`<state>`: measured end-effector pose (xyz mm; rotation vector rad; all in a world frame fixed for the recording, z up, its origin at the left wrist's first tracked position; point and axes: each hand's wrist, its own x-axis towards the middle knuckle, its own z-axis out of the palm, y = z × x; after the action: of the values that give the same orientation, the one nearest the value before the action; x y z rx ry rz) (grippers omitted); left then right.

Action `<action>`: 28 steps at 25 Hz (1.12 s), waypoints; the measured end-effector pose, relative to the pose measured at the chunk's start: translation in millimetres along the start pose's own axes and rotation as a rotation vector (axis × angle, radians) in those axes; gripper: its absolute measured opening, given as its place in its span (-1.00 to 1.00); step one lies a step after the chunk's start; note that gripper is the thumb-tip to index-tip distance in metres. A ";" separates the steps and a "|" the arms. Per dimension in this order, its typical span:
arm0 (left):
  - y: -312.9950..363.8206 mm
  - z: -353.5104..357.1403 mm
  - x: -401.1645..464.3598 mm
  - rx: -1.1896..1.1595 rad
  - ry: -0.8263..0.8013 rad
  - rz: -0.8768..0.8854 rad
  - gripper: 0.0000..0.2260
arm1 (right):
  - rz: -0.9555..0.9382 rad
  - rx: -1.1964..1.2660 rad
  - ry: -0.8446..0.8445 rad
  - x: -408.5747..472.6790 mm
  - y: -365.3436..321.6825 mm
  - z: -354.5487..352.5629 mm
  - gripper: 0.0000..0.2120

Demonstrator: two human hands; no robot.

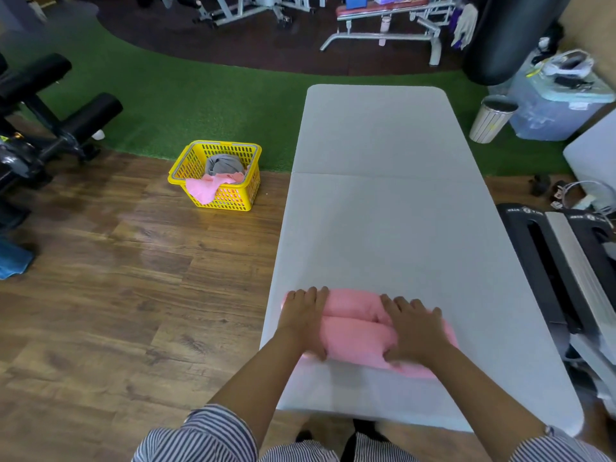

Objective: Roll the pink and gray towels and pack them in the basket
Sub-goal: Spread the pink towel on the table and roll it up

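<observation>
A pink towel (358, 323), partly rolled into a thick roll, lies across the near end of the grey folding table (383, 201). My left hand (305, 320) lies over the roll's left end, fingers stretched forward and thumb tucked at the near side. My right hand (413, 328) presses on the right part of the roll the same way. On the wooden floor to the left stands the yellow basket (200, 176). Inside it sits a rolled gray towel (223, 163), and another pink towel (208, 186) hangs over the basket's front rim.
Black gym equipment (50, 108) stands at the far left. A weight bench (390, 25) is at the back. Right of the table are a ribbed bin (491, 120), a plastic storage box (560, 108) and a black-and-grey machine (566, 261). Green turf lies beyond the wooden floor.
</observation>
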<state>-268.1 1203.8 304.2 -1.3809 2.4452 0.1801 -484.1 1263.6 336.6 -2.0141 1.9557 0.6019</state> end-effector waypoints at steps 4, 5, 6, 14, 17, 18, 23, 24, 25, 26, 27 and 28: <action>-2.3 -0.9 -9.0 -0.020 0.027 0.073 0.16 | 0.000 -0.007 0.020 -5.9 1.9 1.5 0.04; -1.7 -0.1 -11.1 -0.013 0.037 0.078 0.16 | 0.006 -0.026 -0.034 -7.4 -0.1 1.3 0.11; -0.8 0.3 -12.7 0.001 0.047 0.076 0.17 | 0.014 -0.041 -0.096 -8.4 -3.0 1.6 0.20; 11.0 -3.7 -16.9 0.007 0.000 -0.031 -0.02 | -0.002 -0.012 0.039 -5.3 0.8 6.0 0.01; 12.7 -11.6 -17.8 0.035 0.005 -0.043 -0.11 | 0.011 0.008 0.085 -2.4 3.0 6.4 -0.09; 12.7 -14.9 -19.4 0.042 0.000 -0.052 -0.12 | 0.015 0.018 0.085 -0.7 2.0 5.2 -0.11; -10.2 -29.8 -24.1 0.075 0.059 -0.120 -0.14 | -0.002 -0.014 0.170 12.9 -16.8 -11.5 -0.20; -22.2 -31.1 -25.5 0.069 0.063 -0.134 -0.13 | -0.023 -0.022 0.196 18.1 -24.3 -19.3 -0.23; -35.9 -29.8 -26.9 0.063 0.059 -0.151 -0.13 | -0.046 -0.032 0.216 23.3 -33.9 -27.6 -0.24; -50.9 -28.2 -29.3 0.056 0.062 -0.170 -0.13 | -0.069 -0.042 0.233 29.5 -45.5 -35.5 -0.26; -65.2 -26.5 -31.3 0.050 0.072 -0.187 -0.15 | -0.086 -0.048 0.248 35.6 -56.7 -42.1 -0.26; -82.6 -24.6 -33.0 0.051 0.100 -0.197 -0.17 | -0.100 -0.051 0.264 44.5 -70.3 -48.6 -0.26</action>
<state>-187.4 1180.7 342.7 -1.6327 2.3548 0.0022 -408.9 1205.3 351.8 -2.3098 1.9820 0.3823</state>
